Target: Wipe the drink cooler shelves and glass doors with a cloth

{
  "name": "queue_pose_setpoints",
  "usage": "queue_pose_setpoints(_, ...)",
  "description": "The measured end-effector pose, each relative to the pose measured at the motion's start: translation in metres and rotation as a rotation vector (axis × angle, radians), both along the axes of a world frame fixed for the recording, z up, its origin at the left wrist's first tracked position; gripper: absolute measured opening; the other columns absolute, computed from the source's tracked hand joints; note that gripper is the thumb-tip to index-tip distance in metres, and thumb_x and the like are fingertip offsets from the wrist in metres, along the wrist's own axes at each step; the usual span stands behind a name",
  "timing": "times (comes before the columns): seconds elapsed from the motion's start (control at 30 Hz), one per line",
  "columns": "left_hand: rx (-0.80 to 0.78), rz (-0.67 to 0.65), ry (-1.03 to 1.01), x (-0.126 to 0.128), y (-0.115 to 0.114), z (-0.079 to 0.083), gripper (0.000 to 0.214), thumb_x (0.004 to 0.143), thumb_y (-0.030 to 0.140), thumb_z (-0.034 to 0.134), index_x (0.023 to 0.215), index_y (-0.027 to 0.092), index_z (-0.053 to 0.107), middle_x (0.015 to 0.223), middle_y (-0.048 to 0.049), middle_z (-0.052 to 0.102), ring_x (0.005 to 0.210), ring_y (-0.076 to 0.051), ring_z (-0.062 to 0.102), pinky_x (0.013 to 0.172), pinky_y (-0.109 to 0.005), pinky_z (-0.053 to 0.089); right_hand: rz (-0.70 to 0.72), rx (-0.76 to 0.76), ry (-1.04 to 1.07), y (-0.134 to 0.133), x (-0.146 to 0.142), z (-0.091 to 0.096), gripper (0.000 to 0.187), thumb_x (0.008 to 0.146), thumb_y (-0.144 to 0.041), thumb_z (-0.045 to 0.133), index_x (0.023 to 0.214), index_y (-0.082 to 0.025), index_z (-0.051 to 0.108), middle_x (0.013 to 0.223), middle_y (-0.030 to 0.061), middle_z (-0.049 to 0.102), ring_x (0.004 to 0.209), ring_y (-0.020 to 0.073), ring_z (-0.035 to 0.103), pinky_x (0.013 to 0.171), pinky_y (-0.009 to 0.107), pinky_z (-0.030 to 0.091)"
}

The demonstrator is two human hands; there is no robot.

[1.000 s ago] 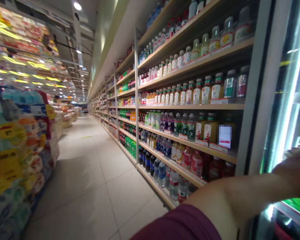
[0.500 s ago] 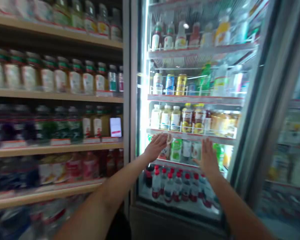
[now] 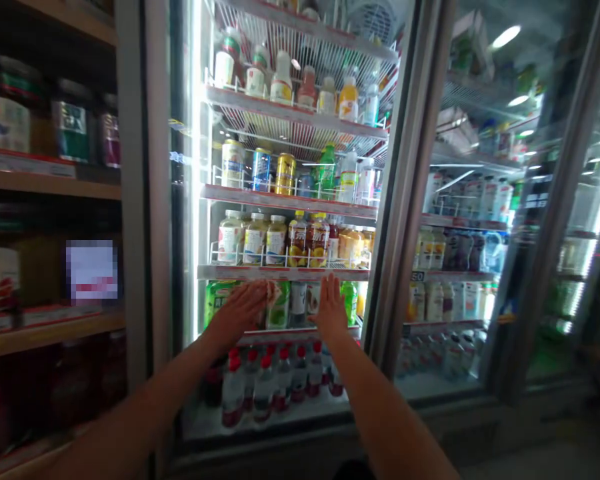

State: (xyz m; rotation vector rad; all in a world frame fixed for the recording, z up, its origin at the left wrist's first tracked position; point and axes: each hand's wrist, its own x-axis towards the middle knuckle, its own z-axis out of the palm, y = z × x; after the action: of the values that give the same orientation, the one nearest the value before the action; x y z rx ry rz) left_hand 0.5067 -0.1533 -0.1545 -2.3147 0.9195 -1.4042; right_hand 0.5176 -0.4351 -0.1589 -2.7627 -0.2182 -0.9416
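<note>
My left hand [image 3: 243, 307] reaches forward with its fingers flat and pointing right. A small pale, pinkish crumpled cloth [image 3: 274, 292] shows at its fingertips. To its right, my right hand [image 3: 331, 310] is raised with fingers stretched upward and nothing visible in it. Both hands are in front of a lit drinks fridge [image 3: 285, 272], level with its lower shelf. I cannot tell whether they touch the glass. Behind them are green cartons [image 3: 279, 313], partly hidden, and red-capped bottles [image 3: 265, 387] stand below. Juice bottles [image 3: 255, 239] line the shelf above.
A wooden shelf unit [image 3: 50, 183] with dark bottles stands at left, and a lit phone-like screen [image 3: 91, 272] rests there. A metal door frame [image 3: 405, 193] separates this fridge from another glass-fronted fridge [image 3: 460, 293] on the right.
The view has turned right and moved nearer the fridge, showing more of the right-hand fridges. My left hand, with the cloth, has shifted right across the green carton. My right hand stays raised.
</note>
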Motion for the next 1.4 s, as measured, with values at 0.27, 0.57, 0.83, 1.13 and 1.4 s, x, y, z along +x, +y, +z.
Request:
queue_pose_setpoints(0.27,-0.288,0.088,-0.091,-0.009,-0.001,0.022,0.075,0.081,-0.002,0.039,0.153,0.019,0.042,0.162,-0.0100,0.033,0.155,-0.031,0.016,0.123,-0.058,0.028,-0.017,0.006,0.011,0.004,-0.006,0.003,0.116,0.075,-0.031,0.084,0.161,-0.016,0.008,0.166,0.0143,-0.005,0.156,0.0334,0.003,0.122,0.057,0.029)
queue_pose_setpoints(0.57,-0.263,0.091,-0.102,-0.002,-0.003,0.032,0.076,0.081,-0.002,0.039,0.155,0.017,0.038,0.164,-0.0127,0.029,0.154,-0.031,0.016,0.124,-0.056,0.026,-0.008,0.002,-0.013,0.002,-0.002,-0.001,0.116,0.078,-0.036,0.082,0.161,-0.019,0.002,0.166,0.0120,-0.006,0.156,0.0323,0.003,0.121,0.058,0.031)
queue_pose_setpoints(0.83,0.050,-0.050,0.021,0.001,-0.007,0.008,0.072,0.081,0.000,0.050,0.149,0.026,0.048,0.157,-0.0037,0.043,0.152,-0.023,0.026,0.127,-0.047,0.023,-0.001,0.023,0.025,0.000,-0.005,0.000,0.115,0.077,-0.030,0.081,0.161,-0.020,0.003,0.167,0.0092,-0.008,0.157,0.0304,-0.001,0.123,0.056,0.027)
queue_pose_setpoints(1.13,0.007,0.000,0.009,0.002,-0.029,0.008,0.072,0.084,-0.002,0.047,0.152,0.023,0.043,0.162,-0.0078,0.033,0.154,-0.023,0.017,0.126,-0.048,0.023,0.013,0.031,-0.040,-0.002,0.003,-0.011,0.105,0.083,-0.031,0.074,0.162,-0.020,0.005,0.168,0.0087,-0.006,0.157,0.0300,-0.001,0.122,0.056,0.028)
queue_pose_setpoints(1.4,-0.081,0.077,-0.010,0.002,-0.034,0.026,0.067,0.085,0.000,0.046,0.150,0.018,0.046,0.162,-0.0097,0.034,0.155,-0.026,0.017,0.126,-0.051,0.025,0.024,0.039,-0.073,-0.003,0.008,-0.017,0.107,0.085,-0.037,0.071,0.162,-0.021,-0.001,0.169,0.0079,-0.006,0.157,0.0294,-0.003,0.122,0.057,0.028)
